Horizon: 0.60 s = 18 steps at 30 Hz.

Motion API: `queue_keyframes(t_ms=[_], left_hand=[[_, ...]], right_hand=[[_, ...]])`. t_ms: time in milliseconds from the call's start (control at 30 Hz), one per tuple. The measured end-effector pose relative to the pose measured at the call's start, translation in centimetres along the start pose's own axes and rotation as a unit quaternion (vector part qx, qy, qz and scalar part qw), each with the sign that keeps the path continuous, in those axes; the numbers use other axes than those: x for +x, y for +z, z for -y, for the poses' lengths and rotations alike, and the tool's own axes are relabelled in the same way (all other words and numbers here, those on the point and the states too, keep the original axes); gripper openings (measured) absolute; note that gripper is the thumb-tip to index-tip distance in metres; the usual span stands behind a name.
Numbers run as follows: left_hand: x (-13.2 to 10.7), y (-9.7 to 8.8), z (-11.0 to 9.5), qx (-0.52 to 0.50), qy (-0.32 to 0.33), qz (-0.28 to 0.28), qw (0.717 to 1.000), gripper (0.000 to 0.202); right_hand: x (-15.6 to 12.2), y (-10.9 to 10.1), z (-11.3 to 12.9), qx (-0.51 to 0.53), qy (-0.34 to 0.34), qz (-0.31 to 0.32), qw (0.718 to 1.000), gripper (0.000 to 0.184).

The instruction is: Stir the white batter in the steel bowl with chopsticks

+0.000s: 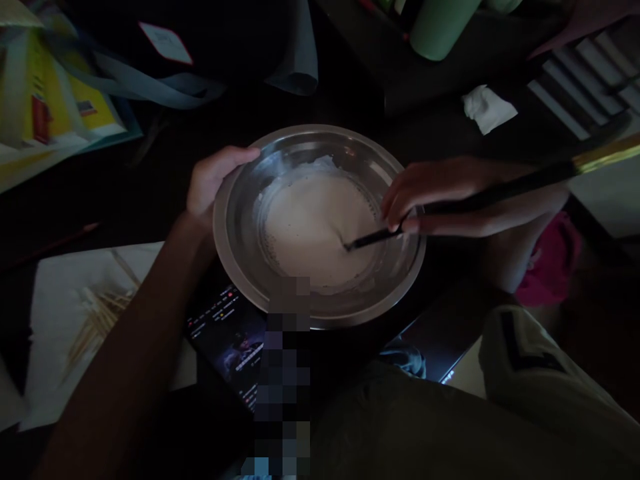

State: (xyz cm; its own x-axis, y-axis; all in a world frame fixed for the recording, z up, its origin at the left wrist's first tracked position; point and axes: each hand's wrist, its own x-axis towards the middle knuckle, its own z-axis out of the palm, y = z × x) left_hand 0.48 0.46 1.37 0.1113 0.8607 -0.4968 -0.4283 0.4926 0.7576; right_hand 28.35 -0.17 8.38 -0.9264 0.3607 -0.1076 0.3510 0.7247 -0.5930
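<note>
A wide stainless steel bowl [320, 319] holds a pale, milky liquid [315, 213] with small bubbles around its edge. My left hand [213, 180] grips the bowl's left rim, thumb over the edge and the other fingers hidden beneath. Pinched in my right hand [450, 197] is a slim black chopstick-like stick [373, 238] with a gold end, slanting down over the right rim. Its lower tip reaches the liquid near the middle, where a small ripple shows. Motion blurs the right hand slightly.
Below left, a lit phone [227, 340] lies partly behind the bowl, beside thin wooden sticks [103, 313] on white paper [47, 293]. Yellow packages [60, 100] stand upper left. Crumpled tissue [487, 109], a green cylinder [443, 30] and stacked books [575, 87] are upper right.
</note>
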Motion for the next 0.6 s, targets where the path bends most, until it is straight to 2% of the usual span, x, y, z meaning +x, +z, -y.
queue_keyframes(t_ms=[67, 100, 167, 233, 267, 333, 400, 467, 533, 600], left_hand=[[0.1, 0.0, 0.0, -0.009, 0.003, -0.019, 1.0, 0.029], [0.0, -0.1, 0.0, -0.014, 0.005, -0.022, 1.0, 0.028], [-0.1, -0.1, 0.1, -0.018, 0.005, -0.017, 1.0, 0.027], [-0.2, 0.0, 0.1, -0.019, 0.005, -0.005, 1.0, 0.026], [-0.3, 0.0, 0.0, -0.016, 0.004, -0.003, 1.0, 0.026], [-0.4, 0.1, 0.0, -0.011, -0.001, -0.007, 1.0, 0.027], [-0.4, 0.3, -0.1, -0.011, -0.004, -0.014, 1.0, 0.028], [-0.4, 0.4, -0.1, -0.013, -0.002, -0.022, 1.0, 0.029], [-0.3, 0.3, -0.2, -0.011, -0.002, -0.02, 1.0, 0.032], [-0.2, 0.2, -0.1, -0.005, -0.003, -0.015, 1.0, 0.033]], right_hand=[[0.8, 0.9, -0.1, 0.015, -0.045, 0.02, 0.999, 0.023], [1.2, 1.4, -0.2, 0.011, -0.044, 0.006, 0.999, 0.024], [1.6, 1.8, -0.2, -0.017, -0.007, -0.044, 0.999, 0.028], [1.2, 1.4, -0.2, -0.056, 0.053, -0.096, 0.992, 0.03], [0.8, 0.9, -0.1, -0.073, 0.076, -0.109, 0.988, 0.03], [0.1, -0.1, 0.1, -0.079, 0.095, -0.096, 0.988, 0.029], [-0.2, -0.4, 0.2, -0.048, 0.056, -0.048, 0.996, 0.027], [0.3, 0.1, 0.2, -0.007, -0.018, -0.005, 1.0, 0.025], [1.0, 0.9, 0.2, 0.004, -0.065, -0.008, 0.998, 0.025], [1.4, 1.4, 0.1, -0.02, -0.04, -0.054, 0.998, 0.025]])
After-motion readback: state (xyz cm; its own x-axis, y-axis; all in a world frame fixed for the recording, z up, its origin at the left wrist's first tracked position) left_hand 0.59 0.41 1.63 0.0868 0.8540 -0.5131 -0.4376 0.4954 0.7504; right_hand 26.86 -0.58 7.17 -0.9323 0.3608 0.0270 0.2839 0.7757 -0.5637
